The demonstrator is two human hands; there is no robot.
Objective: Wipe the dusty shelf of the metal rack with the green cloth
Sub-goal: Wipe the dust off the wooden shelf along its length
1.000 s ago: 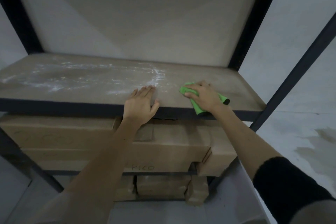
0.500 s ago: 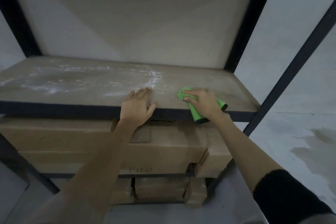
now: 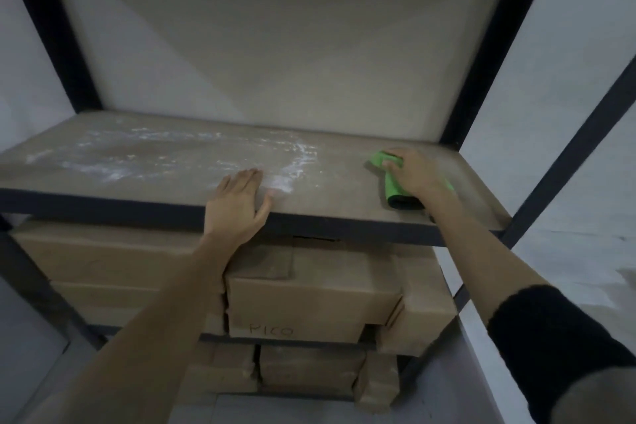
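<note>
Up on the shelf (image 3: pixel 344 182), the right hand (image 3: pixel 414 174) presses down on the green cloth (image 3: pixel 392 188), fingers curled over it. Left of it, the left hand (image 3: pixel 237 206) lies flat and empty at the front edge, white dust (image 3: pixel 144 155) spreading beyond its fingertips.

Below I see stacked cardboard boxes (image 3: pixel 309 293) — one marked "PICO" (image 3: pixel 272 330) — with more boxes (image 3: pixel 306 368) underneath. Pale wall (image 3: pixel 568 62) at right — grey floor (image 3: pixel 426 403) below.
</note>
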